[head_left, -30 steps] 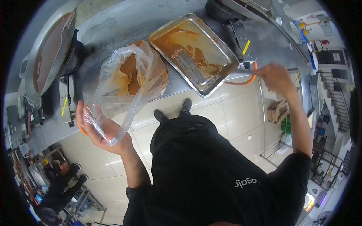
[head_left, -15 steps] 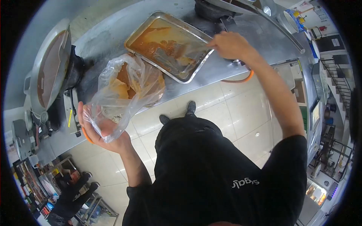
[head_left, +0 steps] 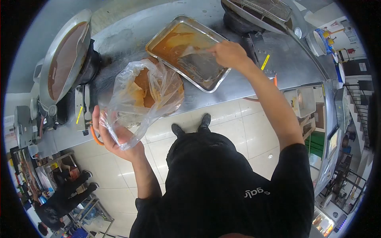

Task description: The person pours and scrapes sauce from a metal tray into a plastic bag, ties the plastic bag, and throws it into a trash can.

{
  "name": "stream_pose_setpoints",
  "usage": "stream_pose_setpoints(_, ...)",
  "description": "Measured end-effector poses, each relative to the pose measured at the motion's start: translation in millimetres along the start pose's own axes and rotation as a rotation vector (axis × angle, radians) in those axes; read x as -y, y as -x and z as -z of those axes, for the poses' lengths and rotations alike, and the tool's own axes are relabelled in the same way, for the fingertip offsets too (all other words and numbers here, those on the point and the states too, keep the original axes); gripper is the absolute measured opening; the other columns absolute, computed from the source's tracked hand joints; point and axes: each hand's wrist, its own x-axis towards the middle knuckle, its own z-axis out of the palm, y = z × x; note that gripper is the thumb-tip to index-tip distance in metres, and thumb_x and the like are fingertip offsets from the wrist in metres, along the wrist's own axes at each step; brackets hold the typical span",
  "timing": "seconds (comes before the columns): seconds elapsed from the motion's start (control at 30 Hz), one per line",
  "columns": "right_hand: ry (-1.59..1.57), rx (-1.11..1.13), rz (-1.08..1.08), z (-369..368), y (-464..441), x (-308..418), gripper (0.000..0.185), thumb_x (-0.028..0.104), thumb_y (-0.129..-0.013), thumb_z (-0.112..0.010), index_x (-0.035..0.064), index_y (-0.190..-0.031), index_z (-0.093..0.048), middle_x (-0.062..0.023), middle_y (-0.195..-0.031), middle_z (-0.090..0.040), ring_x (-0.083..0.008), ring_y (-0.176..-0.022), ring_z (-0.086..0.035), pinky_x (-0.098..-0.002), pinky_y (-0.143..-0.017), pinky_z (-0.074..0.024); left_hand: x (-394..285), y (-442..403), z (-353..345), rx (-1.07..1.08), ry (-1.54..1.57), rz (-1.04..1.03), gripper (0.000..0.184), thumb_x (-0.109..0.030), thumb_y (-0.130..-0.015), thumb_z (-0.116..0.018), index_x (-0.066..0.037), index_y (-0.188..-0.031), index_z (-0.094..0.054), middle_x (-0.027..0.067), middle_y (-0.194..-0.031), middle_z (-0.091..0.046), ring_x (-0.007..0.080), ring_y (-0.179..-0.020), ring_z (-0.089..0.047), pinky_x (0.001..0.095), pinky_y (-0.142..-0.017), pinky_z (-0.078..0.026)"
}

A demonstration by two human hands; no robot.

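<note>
My left hand [head_left: 118,137] is closed on the gathered edge of a clear plastic bag [head_left: 127,119]. The bag opens upward on the counter's front edge, with orange-brown paste [head_left: 150,85] inside and smeared on its walls. Right of it, a shallow metal tray [head_left: 186,76] lies at an angle, with orange-brown residue [head_left: 174,44] on its bottom. My right hand [head_left: 231,54] is closed over the tray's right side, gripping a pale scraper [head_left: 191,50]. Its blade, a little blurred, is down at the residue. The fingers hide most of its handle.
A wide pan of brown liquid [head_left: 67,59] stands on a burner at the left. Another large pan [head_left: 258,14] with a wire basket [head_left: 274,8] sits at the back right. Orange hoses [head_left: 95,137] hang at the counter's front edge. Another person [head_left: 65,198] is at the lower left.
My right hand has swept the scraper leftward across the tray, from its right rim to the residue near the middle. My left hand keeps hold of the bag. The whole view has shifted slightly.
</note>
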Motion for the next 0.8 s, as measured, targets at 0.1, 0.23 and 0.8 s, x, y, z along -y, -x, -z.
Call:
stream_pose_setpoints(0.1, 0.112, 0.039, -0.015, 41, -11, 3, 0.03, 0.018, -0.085, -0.058, 0.0261, -0.11, -0.071, -0.0144, -0.099, -0.068, -0.0342, -0.093, -0.065, -0.0449, -0.082, -0.0521, -6, 0, -2, -0.051, -0.023, 0.033, 0.072, -0.059, -0.087, -0.057, 0.001, -0.127, -0.053, 0.017, -0.14, -0.037, 0.0269, -0.127, -0.044, 0.042, -0.102, -0.041)
stream_pose_setpoints(0.23, 0.178, 0.102, 0.097, 89, -2, -58, 0.028, 0.017, -0.084, -0.057, 0.0239, -0.106, -0.072, -0.0106, -0.1, -0.069, -0.0328, -0.093, -0.066, -0.045, -0.081, -0.0534, -4, -1, 5, -0.107, -0.065, 0.061, 0.075, -0.062, -0.085, -0.057, 0.001, -0.125, -0.053, 0.0178, -0.14, -0.037, 0.028, -0.126, -0.044, 0.0419, -0.102, -0.041)
stream_pose_setpoints(0.8, 0.099, 0.145, 0.3, 92, -127, -19, 0.032, 0.013, -0.084, -0.056, 0.0178, -0.112, -0.07, -0.0168, -0.106, -0.067, -0.0346, -0.099, -0.063, -0.043, -0.084, -0.0506, 1, -4, 5, -0.058, -0.099, -0.057, 0.041, -0.025, -0.096, -0.049, -0.001, -0.129, -0.052, 0.0166, -0.139, -0.041, 0.0277, -0.127, -0.044, 0.0431, -0.103, -0.039)
